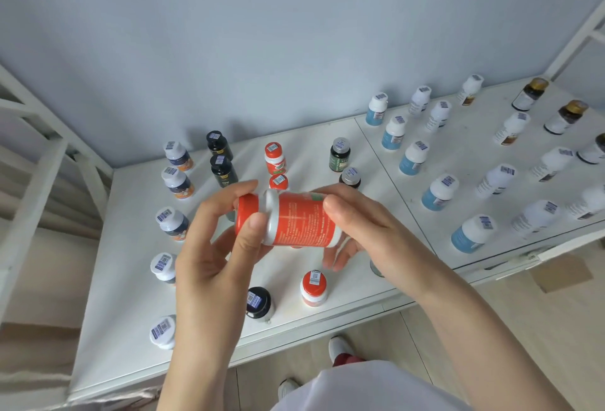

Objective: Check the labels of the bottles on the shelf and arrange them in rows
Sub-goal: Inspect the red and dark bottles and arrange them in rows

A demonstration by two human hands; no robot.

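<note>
Both hands are holding one orange bottle (296, 219) sideways in the air above the white shelf (124, 279), with the cap pointing left. The left hand (212, 247) is gripping the cap end, fingers (226, 197) curled round it. The right hand (363, 224) is gripping the base end. Other bottles are standing on the shelf below, with a red-capped bottle (313, 288) and a black-capped bottle (258, 302) near the front edge.

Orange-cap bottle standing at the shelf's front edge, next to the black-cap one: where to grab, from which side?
Probably from above, pinching the orange-cap bottle round its cap: it stands upright, cap facing the camera, short body mostly hidden below. Put fingers front and back; the black-cap bottle stands to its left.
</note>
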